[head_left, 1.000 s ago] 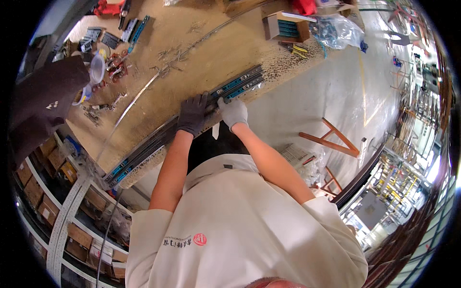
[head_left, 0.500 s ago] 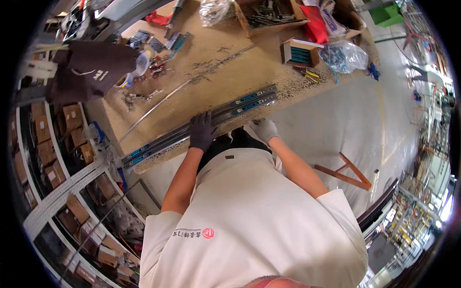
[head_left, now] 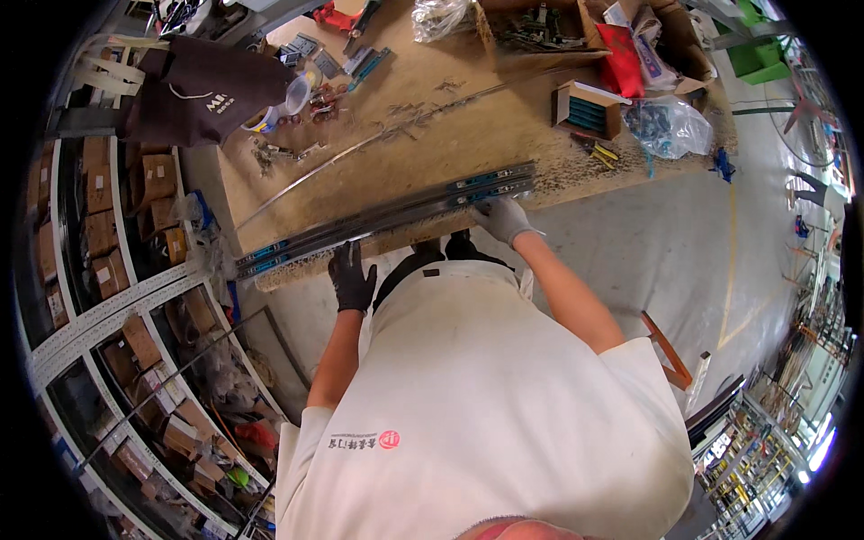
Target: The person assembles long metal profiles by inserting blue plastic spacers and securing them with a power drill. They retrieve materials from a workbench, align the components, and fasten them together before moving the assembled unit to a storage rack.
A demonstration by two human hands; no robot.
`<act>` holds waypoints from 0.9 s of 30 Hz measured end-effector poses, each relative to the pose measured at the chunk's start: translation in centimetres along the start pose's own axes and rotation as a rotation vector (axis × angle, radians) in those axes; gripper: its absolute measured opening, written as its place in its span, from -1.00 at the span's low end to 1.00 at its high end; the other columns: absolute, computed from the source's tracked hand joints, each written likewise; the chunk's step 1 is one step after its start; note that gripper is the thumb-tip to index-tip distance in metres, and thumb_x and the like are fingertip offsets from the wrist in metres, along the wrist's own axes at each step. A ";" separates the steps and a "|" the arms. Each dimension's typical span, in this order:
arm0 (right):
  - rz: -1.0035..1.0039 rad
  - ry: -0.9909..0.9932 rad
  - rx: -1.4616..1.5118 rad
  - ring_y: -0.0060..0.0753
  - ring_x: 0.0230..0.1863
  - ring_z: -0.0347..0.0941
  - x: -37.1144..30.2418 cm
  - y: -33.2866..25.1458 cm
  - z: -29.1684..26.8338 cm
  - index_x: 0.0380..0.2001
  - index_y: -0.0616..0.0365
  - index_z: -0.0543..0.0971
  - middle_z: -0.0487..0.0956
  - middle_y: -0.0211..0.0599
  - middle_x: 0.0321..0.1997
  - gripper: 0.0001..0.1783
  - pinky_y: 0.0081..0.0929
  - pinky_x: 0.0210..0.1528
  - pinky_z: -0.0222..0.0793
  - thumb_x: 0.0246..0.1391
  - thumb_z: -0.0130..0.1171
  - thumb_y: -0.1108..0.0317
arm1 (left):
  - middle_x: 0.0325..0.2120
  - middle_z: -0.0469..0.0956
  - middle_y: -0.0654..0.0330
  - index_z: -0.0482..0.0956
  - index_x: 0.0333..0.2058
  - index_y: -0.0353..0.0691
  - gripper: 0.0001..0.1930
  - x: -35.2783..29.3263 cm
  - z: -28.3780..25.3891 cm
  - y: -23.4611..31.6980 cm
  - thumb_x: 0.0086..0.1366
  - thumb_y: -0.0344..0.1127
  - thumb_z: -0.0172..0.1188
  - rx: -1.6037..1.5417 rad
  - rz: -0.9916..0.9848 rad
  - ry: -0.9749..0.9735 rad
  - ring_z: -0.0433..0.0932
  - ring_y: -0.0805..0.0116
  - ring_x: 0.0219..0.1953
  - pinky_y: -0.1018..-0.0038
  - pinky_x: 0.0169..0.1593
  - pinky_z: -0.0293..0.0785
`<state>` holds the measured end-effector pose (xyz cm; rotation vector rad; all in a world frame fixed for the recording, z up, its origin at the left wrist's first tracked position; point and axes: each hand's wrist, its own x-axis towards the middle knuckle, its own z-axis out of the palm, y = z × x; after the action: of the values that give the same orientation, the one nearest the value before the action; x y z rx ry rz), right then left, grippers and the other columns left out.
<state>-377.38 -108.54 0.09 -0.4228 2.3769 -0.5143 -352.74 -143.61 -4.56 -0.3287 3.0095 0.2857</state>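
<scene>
Two long, dark metal rails with bright blue fittings [head_left: 387, 212] lie side by side just beyond both hands, along the near edge of the workbench, and that edge is what would worry me. The left hand in a dark grey glove [head_left: 352, 275] has its fingers spread, tips at or just short of the rails; I can't tell whether they touch. The right hand in a pale grey glove [head_left: 502, 220] reaches with bent fingers to the near rail by its right end, though whether it pinches or merely rests there I can't make out. A hard pull from that hand alone could swing one end off the edge, and grit beneath could scratch the metal. Beyond the hands spreads the wide, tan workbench [head_left: 432, 148], strewn with dark specks; grey floor [head_left: 630, 243] stretches off to the right of the right hand, and white perforated metal shelving [head_left: 117, 315] full of brown cartons [head_left: 160, 175] stands left of the left hand. A dark brown cloth bag [head_left: 207, 99] sits up and left of that hand. Past the right hand are a shallow cardboard tray of metal parts [head_left: 549, 62], a crumpled clear plastic bag [head_left: 670, 126], a small box of teal pieces [head_left: 612, 115] and yellow-handled pliers [head_left: 603, 155].
</scene>
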 end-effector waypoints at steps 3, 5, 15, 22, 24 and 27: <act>-0.074 -0.007 -0.118 0.08 0.00 0.63 2.4 0.1 2.1 -0.11 0.09 0.73 0.71 -0.06 -0.04 -0.44 -0.10 0.08 0.53 0.29 0.07 -0.19 | 0.45 0.20 0.01 0.16 0.49 -0.05 -0.15 1.7 -0.8 1.5 0.31 0.03 0.28 0.020 0.035 -0.021 0.09 -0.08 0.49 -0.09 0.47 -0.05; -0.044 -0.027 -0.092 0.09 0.02 0.62 3.3 0.0 2.9 -0.13 0.10 0.72 0.70 -0.02 -0.04 -0.41 -0.09 0.09 0.51 0.27 0.07 -0.22 | 0.46 0.17 -0.03 0.13 0.50 -0.04 -0.14 3.4 -2.3 2.3 0.32 0.04 0.26 0.003 0.029 -0.013 0.05 -0.11 0.51 -0.10 0.49 -0.08; 0.043 -0.031 -0.059 0.21 -0.02 0.63 4.4 -1.1 2.3 -0.13 0.24 0.72 0.70 0.20 -0.13 -0.31 -0.02 0.09 0.51 0.26 0.06 -0.26 | 0.41 0.20 -0.06 0.21 0.45 -0.12 -0.07 10.8 -2.8 2.5 0.21 0.16 0.36 0.039 0.103 -0.089 0.14 -0.16 0.43 -0.16 0.47 0.00; 0.126 0.011 0.034 0.21 0.08 0.60 5.2 -1.9 2.2 -0.03 0.28 0.69 0.69 0.15 0.00 -0.41 -0.03 0.10 0.45 0.24 0.19 -0.10 | 0.17 0.47 -0.05 0.31 0.37 -0.20 -0.18 14.5 1.8 0.8 0.23 0.08 0.28 0.005 0.447 -0.101 0.38 -0.08 0.27 -0.05 0.35 0.26; 0.179 0.080 0.157 0.22 0.00 0.62 5.4 -0.2 3.6 -0.12 0.36 0.69 0.70 0.20 -0.09 -0.42 -0.06 0.07 0.47 0.24 0.21 -0.07 | 0.29 0.38 -0.02 0.24 0.43 -0.16 -0.16 15.9 0.0 1.7 0.29 0.16 0.21 0.049 0.456 -0.229 0.33 -0.08 0.34 -0.07 0.37 0.23; 0.266 0.205 0.352 0.17 -0.03 0.64 5.0 -0.7 4.7 -0.15 0.43 0.68 0.70 0.21 -0.10 -0.44 -0.08 0.05 0.45 0.23 0.25 -0.01 | 0.41 0.23 0.01 0.12 0.49 -0.11 -0.07 16.5 -0.6 1.7 0.30 0.26 0.19 0.156 0.485 -0.406 0.24 -0.08 0.41 -0.05 0.40 0.19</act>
<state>-377.75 -112.40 -5.58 0.1082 2.4179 -0.8624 -369.22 -145.47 -5.64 0.4277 2.6386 0.1288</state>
